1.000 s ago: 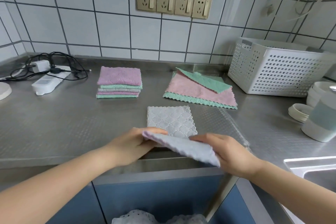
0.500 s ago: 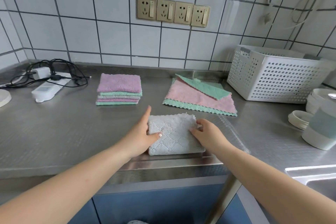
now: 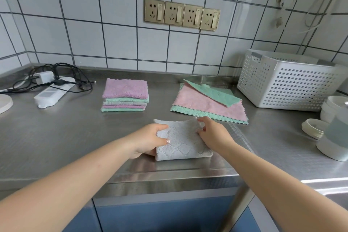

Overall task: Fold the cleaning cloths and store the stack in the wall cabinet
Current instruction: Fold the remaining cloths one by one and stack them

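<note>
Both hands on the folded grey cloth [image 3: 181, 140] near the table's [image 3: 56, 137] front edge: left hand [image 3: 150, 140] grips its left side, right hand [image 3: 212, 135] pinches the far right corner. Risk: uneven lift, and the fold springs open before reaching the stack [image 3: 125, 95].

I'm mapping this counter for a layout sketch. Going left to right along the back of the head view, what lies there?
Power strip → folded stack → unfolded cloths → white basket → cup.
</note>
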A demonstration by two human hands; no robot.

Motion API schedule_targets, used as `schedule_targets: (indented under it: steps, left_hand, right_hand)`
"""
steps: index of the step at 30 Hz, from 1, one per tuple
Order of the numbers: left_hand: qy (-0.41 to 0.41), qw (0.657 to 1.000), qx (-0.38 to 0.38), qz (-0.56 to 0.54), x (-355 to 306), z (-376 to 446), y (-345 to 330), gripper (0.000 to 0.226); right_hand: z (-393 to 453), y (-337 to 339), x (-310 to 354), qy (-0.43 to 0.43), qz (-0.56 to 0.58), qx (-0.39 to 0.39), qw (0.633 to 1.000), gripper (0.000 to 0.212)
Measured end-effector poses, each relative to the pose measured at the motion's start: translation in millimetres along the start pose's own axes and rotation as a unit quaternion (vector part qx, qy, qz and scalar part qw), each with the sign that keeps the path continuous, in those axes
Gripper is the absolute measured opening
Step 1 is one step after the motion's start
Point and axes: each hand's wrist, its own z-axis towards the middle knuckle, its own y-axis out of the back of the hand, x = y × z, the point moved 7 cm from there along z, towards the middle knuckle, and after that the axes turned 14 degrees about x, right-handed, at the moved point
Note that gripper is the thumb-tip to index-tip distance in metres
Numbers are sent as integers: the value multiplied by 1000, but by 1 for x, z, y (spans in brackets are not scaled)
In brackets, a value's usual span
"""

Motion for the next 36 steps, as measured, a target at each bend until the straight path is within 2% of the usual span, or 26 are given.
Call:
schedule_targets:
  steps: [2, 4, 8, 11, 13, 15, 20, 26, 32, 34, 36]
  left_hand:
    - [9, 1000, 0, -5, 2, 3, 1, 61]
    - [5, 999, -11, 43, 1, 5, 5, 66]
    - [3, 983, -94, 159, -2, 3, 26, 80]
    - [-11, 956, -148, 254, -13, 0, 31, 67]
    - [-23, 934, -125, 333, -22, 7, 18, 57]
    - [-19, 918, -93, 384, -25, 19, 1, 49]
    - [10, 917, -52, 396, -5, 40, -13, 50]
    - [40, 898, -48, 436, 2, 36, -8, 52]
    - [96, 880, -104, 454, 18, 18, 26, 68]
    - [90, 870, -126, 469, 15, 11, 32, 66]
    - [68, 883, -131, 446, 10, 7, 32, 60]
  right_hand:
    - [5, -2, -2, -9, 1, 0, 1000, 46]
    - [9, -4, -3, -11, 1, 1, 1000, 45]
    - [10, 1, -5, -30, -29, 0, 999, 48]
    - [5, 12, 10, -7, -116, -57, 992, 48]
    - [2, 9, 35, 58, -171, -72, 981, 46]
    - [2, -8, 58, 109, -194, -34, 974, 45]
    - [15, -46, 56, 123, -167, 37, 978, 47]
    - [15, -48, 24, 50, -173, 78, 981, 62]
    - [16, -47, 16, 19, -175, 79, 981, 72]
    - [17, -47, 16, 17, -175, 80, 981, 72]
    - [17, -47, 16, 16, -176, 80, 981, 72]
